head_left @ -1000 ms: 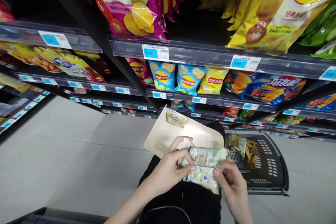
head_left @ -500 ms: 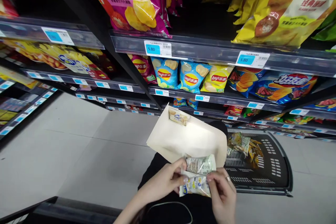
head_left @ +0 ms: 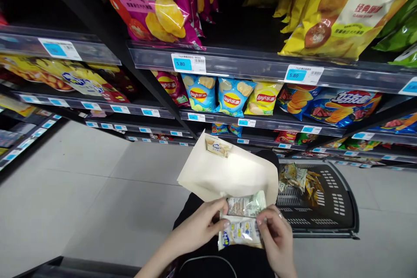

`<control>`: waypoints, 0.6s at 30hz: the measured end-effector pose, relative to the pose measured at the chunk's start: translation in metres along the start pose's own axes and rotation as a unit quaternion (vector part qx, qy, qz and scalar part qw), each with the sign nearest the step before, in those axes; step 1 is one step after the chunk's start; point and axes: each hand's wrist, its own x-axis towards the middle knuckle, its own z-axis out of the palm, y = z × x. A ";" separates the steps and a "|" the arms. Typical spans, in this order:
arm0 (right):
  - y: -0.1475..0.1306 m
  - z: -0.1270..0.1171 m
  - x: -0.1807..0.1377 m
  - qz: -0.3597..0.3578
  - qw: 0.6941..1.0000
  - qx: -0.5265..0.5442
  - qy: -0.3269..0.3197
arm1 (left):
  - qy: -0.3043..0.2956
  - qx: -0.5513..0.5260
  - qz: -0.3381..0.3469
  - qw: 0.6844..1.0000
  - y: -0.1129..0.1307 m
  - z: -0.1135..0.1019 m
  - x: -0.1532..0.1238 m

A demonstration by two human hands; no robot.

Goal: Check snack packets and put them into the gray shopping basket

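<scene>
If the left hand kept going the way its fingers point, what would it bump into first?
The left hand points right and pinches the small snack packets. Going on, it would probably bump the right hand gripping their other edge; depth is unclear.

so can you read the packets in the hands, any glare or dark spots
Head view: print on the snack packets held by the left hand and right hand is too small and soft to read; light glares off the clear shelf rail; the top shelf recess is dark.
</scene>
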 end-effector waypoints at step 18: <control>0.008 0.018 0.007 0.060 0.988 0.140 0.035 | -0.067 -0.375 0.021 0.925 -0.018 0.014 -0.002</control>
